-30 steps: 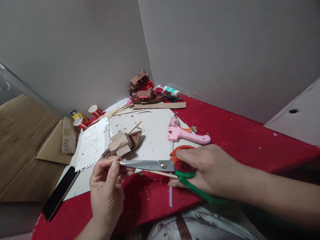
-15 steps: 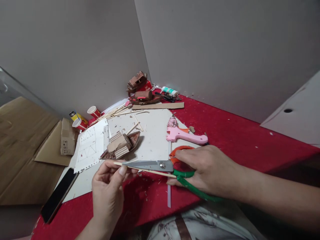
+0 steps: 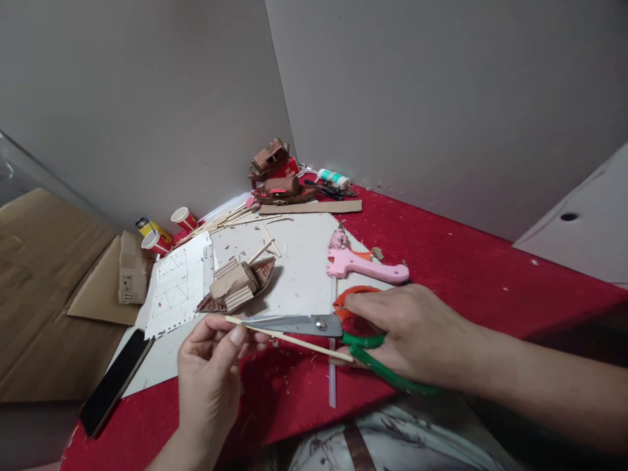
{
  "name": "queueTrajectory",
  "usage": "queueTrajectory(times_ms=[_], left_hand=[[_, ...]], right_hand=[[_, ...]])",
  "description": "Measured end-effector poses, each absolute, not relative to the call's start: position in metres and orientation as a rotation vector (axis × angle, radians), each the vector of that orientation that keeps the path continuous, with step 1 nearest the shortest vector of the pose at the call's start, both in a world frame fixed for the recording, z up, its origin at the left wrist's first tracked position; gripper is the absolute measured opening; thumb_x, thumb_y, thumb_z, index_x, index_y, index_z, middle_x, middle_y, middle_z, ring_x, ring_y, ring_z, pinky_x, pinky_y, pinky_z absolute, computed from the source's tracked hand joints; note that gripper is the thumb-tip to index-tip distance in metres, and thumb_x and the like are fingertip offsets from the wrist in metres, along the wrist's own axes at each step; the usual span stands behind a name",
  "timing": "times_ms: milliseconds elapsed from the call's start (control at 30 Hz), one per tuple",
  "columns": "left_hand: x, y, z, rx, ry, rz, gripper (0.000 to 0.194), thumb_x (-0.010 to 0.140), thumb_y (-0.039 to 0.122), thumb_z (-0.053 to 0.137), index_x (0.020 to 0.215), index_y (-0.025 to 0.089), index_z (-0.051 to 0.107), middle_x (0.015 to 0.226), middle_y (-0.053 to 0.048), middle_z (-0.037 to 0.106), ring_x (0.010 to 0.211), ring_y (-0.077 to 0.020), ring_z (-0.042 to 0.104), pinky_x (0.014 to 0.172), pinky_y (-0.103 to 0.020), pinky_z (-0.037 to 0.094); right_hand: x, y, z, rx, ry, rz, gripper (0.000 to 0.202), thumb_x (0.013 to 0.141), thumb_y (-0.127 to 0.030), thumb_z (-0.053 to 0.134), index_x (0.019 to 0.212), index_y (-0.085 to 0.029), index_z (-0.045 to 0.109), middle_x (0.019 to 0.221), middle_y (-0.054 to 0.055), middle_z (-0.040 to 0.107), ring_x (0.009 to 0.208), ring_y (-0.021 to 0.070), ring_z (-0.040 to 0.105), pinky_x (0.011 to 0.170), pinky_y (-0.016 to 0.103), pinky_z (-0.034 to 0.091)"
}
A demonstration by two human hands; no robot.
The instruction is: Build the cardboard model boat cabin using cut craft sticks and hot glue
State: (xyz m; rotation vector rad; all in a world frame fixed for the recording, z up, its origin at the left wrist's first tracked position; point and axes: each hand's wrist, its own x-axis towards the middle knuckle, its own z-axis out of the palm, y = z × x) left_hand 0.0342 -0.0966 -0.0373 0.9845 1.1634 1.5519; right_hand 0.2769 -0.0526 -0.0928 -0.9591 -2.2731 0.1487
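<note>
Between thumb and fingers, my left hand [image 3: 212, 366] pinches a thin wooden stick [image 3: 304, 344] near its left end. The stick slants down to the right, its far end by the fingers of my right hand [image 3: 417, 330]. Scissors [image 3: 299, 324] with orange and green handles are gripped in my right hand; their blades point left and look nearly closed, the tips beside the stick at my left fingers. Just beyond the hands, a small cardboard boat [image 3: 240, 286] rests on white board [image 3: 299, 281]. A pink glue gun [image 3: 363, 263] lies beyond my right hand.
A phone [image 3: 115, 383] and cardboard box [image 3: 49, 294] are at the left. Behind the drawing sheet [image 3: 174, 284] stand paper cups [image 3: 182, 219]. More sticks [image 3: 220, 219], a cardboard strip [image 3: 311, 207] and two brown model boats [image 3: 284, 190] lie towards the wall on the red table [image 3: 466, 261].
My left hand has shifted slightly left. The stick's right end has dropped a little, and the scissors have moved slightly right.
</note>
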Motion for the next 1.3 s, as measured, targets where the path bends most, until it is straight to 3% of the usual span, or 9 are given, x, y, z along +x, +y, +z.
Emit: queueTrajectory(times_ms=[567,800,1067,1300], left_hand=[[0.039,-0.096,-0.042,0.969,1.164,1.576,0.019,0.062,0.023,0.089,0.067,0.018,0.071,0.060,-0.001,0.074,0.056,-0.0165,0.073,0.059,-0.021,0.060],[0.040,-0.097,-0.045,0.973,1.169,1.566,0.020,0.063,0.022,0.089,0.070,0.018,0.070,0.062,-0.002,0.075,0.057,-0.0182,0.074,0.059,-0.024,0.061],[0.041,-0.096,-0.045,0.953,1.176,1.553,0.021,0.063,0.023,0.089,0.069,0.016,0.070,0.061,-0.003,0.075,0.060,-0.0195,0.075,0.061,-0.025,0.062],[0.041,-0.097,-0.045,0.966,1.198,1.558,0.024,0.062,0.025,0.089,0.070,0.016,0.068,0.062,-0.002,0.074,0.060,-0.0195,0.075,0.062,-0.026,0.062]], right_hand=[[0.272,-0.052,-0.086,-0.967,-2.299,0.066,0.032,0.088,-0.049,0.053,0.070,-0.022,0.050,0.061,0.000,0.062,0.052,0.0161,0.058,0.051,0.029,0.030],[0.272,-0.050,-0.097,-0.966,-2.333,0.109,0.018,0.082,-0.032,0.055,0.069,-0.022,0.048,0.060,-0.001,0.060,0.053,0.0167,0.058,0.053,0.030,0.028],[0.270,-0.053,-0.103,-1.050,-2.355,0.093,0.039,0.090,-0.056,0.051,0.070,-0.023,0.049,0.059,0.000,0.058,0.049,0.0192,0.056,0.050,0.032,0.025],[0.271,-0.052,-0.094,-1.025,-2.358,0.107,0.040,0.086,-0.058,0.059,0.070,-0.022,0.050,0.061,0.000,0.060,0.053,0.0176,0.058,0.051,0.031,0.028]])
